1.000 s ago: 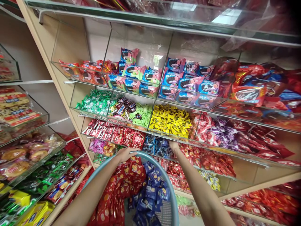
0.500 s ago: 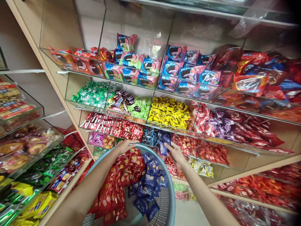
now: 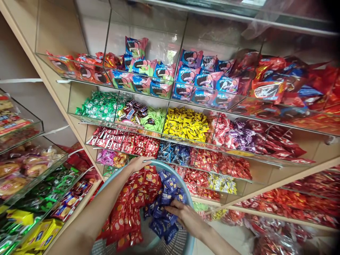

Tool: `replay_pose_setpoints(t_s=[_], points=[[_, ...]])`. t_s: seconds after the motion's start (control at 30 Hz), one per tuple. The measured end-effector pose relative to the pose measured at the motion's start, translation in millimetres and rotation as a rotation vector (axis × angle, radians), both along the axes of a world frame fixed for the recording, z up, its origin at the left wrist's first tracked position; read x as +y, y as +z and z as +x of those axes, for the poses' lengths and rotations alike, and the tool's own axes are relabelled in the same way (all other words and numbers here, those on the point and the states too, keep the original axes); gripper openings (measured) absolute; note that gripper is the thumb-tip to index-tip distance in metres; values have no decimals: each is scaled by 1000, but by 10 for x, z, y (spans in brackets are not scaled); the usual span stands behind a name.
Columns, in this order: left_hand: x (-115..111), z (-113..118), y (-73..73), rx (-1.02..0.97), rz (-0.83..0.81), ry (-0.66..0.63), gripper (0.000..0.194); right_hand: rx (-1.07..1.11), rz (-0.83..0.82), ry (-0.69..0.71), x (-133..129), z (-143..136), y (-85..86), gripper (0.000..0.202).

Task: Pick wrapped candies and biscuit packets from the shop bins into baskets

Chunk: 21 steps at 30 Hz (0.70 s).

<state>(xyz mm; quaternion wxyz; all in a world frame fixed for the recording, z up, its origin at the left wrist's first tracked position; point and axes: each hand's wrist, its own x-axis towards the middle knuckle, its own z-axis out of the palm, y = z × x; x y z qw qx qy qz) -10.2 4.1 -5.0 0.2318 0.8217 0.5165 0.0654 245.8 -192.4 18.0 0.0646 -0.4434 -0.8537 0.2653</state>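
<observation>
Nearest the camera, the right hand (image 3: 186, 217) lies inside the basket (image 3: 191, 226), palm down on the heap of blue packets (image 3: 166, 212). Its fingers (image 3: 172, 211) are spread and lightly curled over the topmost packets; whether any packet is actually pinched in the grip cannot be told. The blue packets lie directly under and just left of this hand, piled loosely with no common long axis. The right hand is plainly the nearer hand to them.

Beside the blue heap, touching it on the left, lies a larger heap of red packets (image 3: 130, 209).

The left hand (image 3: 138, 163) is at the basket's far rim, fingers closed over the edge, holding the basket and nothing else. It is well apart from the blue packets.

Beyond the basket stand tiered clear bins. The blue bin (image 3: 174, 153) sits just past the rim, up and away from the right hand, between a red bin (image 3: 143, 146) on the left and further red sweets on the right. Above it is the yellow bin (image 3: 186, 124); higher still, the biscuit packs (image 3: 162, 76).
</observation>
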Motion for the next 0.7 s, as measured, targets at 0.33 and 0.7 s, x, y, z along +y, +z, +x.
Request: replay_pose_setpoints(t_s=[0.33,0.7], points=[[7,-1,5,-3,-18,-2,52,-164,296,-62,-45,-6,-222,40],[-3,9,24,3,-26,7,53,121,138,-228,-25,97,-234,44]])
